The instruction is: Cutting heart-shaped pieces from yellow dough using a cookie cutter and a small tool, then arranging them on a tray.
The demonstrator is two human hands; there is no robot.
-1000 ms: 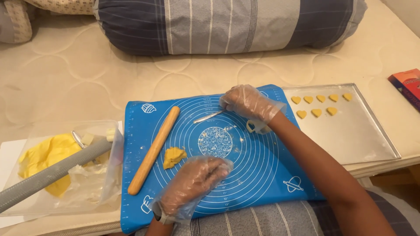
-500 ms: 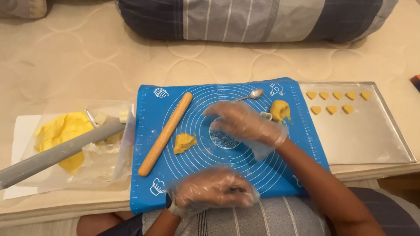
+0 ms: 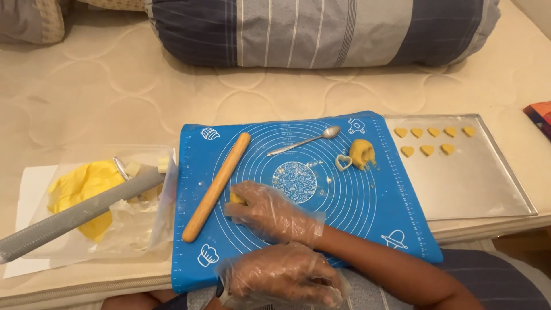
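Head view: right hand (image 3: 274, 213), grip closed over yellow dough piece (image 3: 236, 198); left hand's (image 3: 281, 274) grip unclear.

blue baking mat (image 3: 367, 229) | wooden rolling pin (image 3: 216, 186) | right hand (image 3: 274, 213), gloved, on dough piece (image 3: 236, 198) | left hand (image 3: 281, 276) at mat edge | spoon (image 3: 304, 140) | heart cutter (image 3: 343, 163) | tray (image 3: 476, 189) of heart cookies (image 3: 433, 140)
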